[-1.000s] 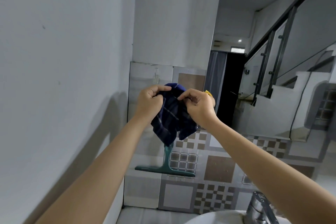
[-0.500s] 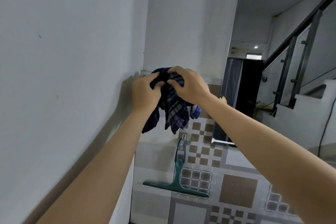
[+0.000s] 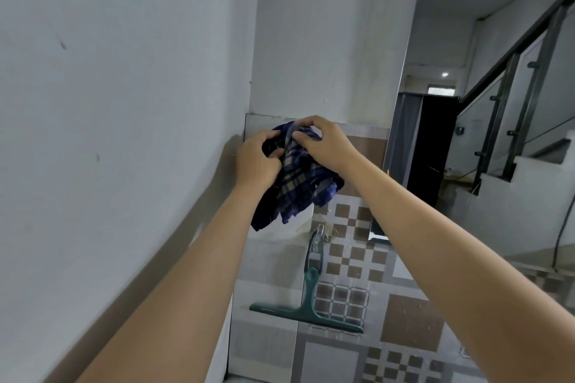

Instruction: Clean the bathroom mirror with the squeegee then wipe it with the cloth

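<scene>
A dark blue checked cloth [image 3: 295, 183] is bunched up in front of the tiled wall, held from both sides. My left hand [image 3: 256, 158] grips its left part and my right hand [image 3: 323, 141] pinches its top. Below them a green squeegee [image 3: 306, 305] hangs blade-down from a clear hook [image 3: 317, 235] on the tiles. The mirror [image 3: 485, 121] fills the wall to the right and reflects a staircase and a dark doorway.
A plain white wall [image 3: 109, 134] runs close along the left. Patterned brown and grey tiles [image 3: 357, 258] cover the lower wall behind the squeegee. The mirror's left edge [image 3: 395, 146] stands just right of my right forearm.
My view has tilted up, so the basin and tap have left the frame. Both hands keep working the cloth, which now hangs more spread out, showing its checks.
</scene>
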`<state>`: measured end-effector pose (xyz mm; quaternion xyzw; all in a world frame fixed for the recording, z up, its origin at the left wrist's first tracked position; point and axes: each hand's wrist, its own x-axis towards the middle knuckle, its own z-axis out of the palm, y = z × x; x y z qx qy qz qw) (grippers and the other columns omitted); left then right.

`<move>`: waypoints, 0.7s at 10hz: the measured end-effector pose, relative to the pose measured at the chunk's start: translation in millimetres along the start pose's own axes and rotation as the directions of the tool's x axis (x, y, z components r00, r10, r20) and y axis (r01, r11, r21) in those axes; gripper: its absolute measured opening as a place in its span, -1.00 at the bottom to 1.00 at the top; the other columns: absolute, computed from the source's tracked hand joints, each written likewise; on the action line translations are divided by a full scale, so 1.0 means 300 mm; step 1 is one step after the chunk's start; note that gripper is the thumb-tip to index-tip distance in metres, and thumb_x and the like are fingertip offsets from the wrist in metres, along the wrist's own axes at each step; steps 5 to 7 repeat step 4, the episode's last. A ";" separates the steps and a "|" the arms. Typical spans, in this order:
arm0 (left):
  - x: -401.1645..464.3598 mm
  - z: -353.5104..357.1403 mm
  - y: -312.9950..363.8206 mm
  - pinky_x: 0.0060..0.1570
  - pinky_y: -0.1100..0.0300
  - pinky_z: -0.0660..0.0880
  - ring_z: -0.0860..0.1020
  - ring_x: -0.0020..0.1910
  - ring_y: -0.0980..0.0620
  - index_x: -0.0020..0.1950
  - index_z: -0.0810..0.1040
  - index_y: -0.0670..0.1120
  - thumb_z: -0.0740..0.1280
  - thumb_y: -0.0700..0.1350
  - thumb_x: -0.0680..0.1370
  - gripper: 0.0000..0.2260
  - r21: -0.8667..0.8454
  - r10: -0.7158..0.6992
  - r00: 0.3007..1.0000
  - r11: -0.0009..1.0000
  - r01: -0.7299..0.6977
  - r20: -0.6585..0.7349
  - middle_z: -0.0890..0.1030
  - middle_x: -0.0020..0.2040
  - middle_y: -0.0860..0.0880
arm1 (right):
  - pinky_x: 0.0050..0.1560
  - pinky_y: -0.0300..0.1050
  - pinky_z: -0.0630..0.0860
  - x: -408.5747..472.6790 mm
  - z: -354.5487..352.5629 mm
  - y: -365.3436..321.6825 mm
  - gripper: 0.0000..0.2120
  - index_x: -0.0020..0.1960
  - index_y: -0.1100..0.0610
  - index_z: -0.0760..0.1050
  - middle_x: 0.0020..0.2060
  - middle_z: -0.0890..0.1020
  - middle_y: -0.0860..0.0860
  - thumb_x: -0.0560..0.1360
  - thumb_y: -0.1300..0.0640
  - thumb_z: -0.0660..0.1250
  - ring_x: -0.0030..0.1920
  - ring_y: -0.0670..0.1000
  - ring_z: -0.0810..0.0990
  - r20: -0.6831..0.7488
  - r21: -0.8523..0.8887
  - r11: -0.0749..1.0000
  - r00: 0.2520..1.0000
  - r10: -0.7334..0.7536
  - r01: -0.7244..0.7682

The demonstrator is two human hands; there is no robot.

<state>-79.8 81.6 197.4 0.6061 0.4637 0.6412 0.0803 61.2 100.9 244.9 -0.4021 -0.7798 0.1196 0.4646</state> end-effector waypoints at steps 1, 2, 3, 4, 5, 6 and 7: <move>-0.030 0.001 -0.013 0.03 0.32 0.35 0.51 0.15 0.06 0.24 0.51 -0.07 0.30 -0.24 0.52 -0.70 -0.069 -0.024 0.999 0.997 0.025 0.026 0.57 0.17 -0.01 | 0.05 -0.11 0.55 -0.046 0.058 0.003 -0.76 0.21 0.06 0.51 0.07 0.59 -0.01 0.57 0.04 0.30 0.07 0.01 0.58 -0.070 0.255 0.958 0.986 0.152 -0.129; -0.059 -0.013 -0.009 0.07 0.30 0.35 0.47 0.17 0.08 0.30 0.46 -0.03 0.21 -0.26 0.55 -0.67 -0.115 -0.052 0.995 0.991 0.062 0.087 0.52 0.23 0.01 | 0.16 -0.10 0.55 -0.099 0.090 -0.001 -0.71 0.30 0.07 0.49 0.11 0.61 0.00 0.59 0.09 0.27 0.14 0.00 0.57 -0.107 0.396 0.911 0.979 0.172 -0.117; -0.110 -0.028 -0.008 0.23 0.25 0.31 0.40 0.31 0.07 0.38 0.40 -0.03 0.16 -0.22 0.59 -0.64 -0.120 -0.056 0.993 0.990 0.068 0.104 0.44 0.35 0.01 | 0.26 -0.03 0.51 -0.154 0.099 0.033 -0.64 0.38 0.04 0.44 0.23 0.58 0.07 0.59 0.07 0.27 0.21 0.03 0.55 -0.131 0.350 0.929 0.975 0.178 -0.122; -0.173 -0.042 0.009 0.32 0.21 0.21 0.28 0.41 0.06 0.40 0.38 0.00 0.17 -0.16 0.59 -0.64 -0.086 -0.096 0.994 0.991 0.101 0.054 0.35 0.41 -0.01 | 0.28 0.10 0.48 -0.224 0.074 0.071 -0.62 0.37 -0.09 0.42 0.26 0.42 0.13 0.56 -0.04 0.27 0.21 0.12 0.48 -0.220 0.180 0.951 0.932 0.289 -0.252; -0.173 -0.042 0.009 0.32 0.21 0.21 0.28 0.41 0.06 0.40 0.38 0.00 0.17 -0.16 0.59 -0.64 -0.086 -0.096 0.994 0.991 0.101 0.054 0.35 0.41 -0.01 | 0.28 0.10 0.48 -0.224 0.074 0.071 -0.62 0.37 -0.09 0.42 0.26 0.42 0.13 0.56 -0.04 0.27 0.21 0.12 0.48 -0.220 0.180 0.951 0.932 0.289 -0.252; -0.173 -0.042 0.009 0.32 0.21 0.21 0.28 0.41 0.06 0.40 0.38 0.00 0.17 -0.16 0.59 -0.64 -0.086 -0.096 0.994 0.991 0.101 0.054 0.35 0.41 -0.01 | 0.28 0.10 0.48 -0.224 0.074 0.071 -0.62 0.37 -0.09 0.42 0.26 0.42 0.13 0.56 -0.04 0.27 0.21 0.12 0.48 -0.220 0.180 0.951 0.932 0.289 -0.252; -0.173 -0.042 0.009 0.32 0.21 0.21 0.28 0.41 0.06 0.40 0.38 0.00 0.17 -0.16 0.59 -0.64 -0.086 -0.096 0.994 0.991 0.101 0.054 0.35 0.41 -0.01 | 0.28 0.10 0.48 -0.224 0.074 0.071 -0.62 0.37 -0.09 0.42 0.26 0.42 0.13 0.56 -0.04 0.27 0.21 0.12 0.48 -0.220 0.180 0.951 0.932 0.289 -0.252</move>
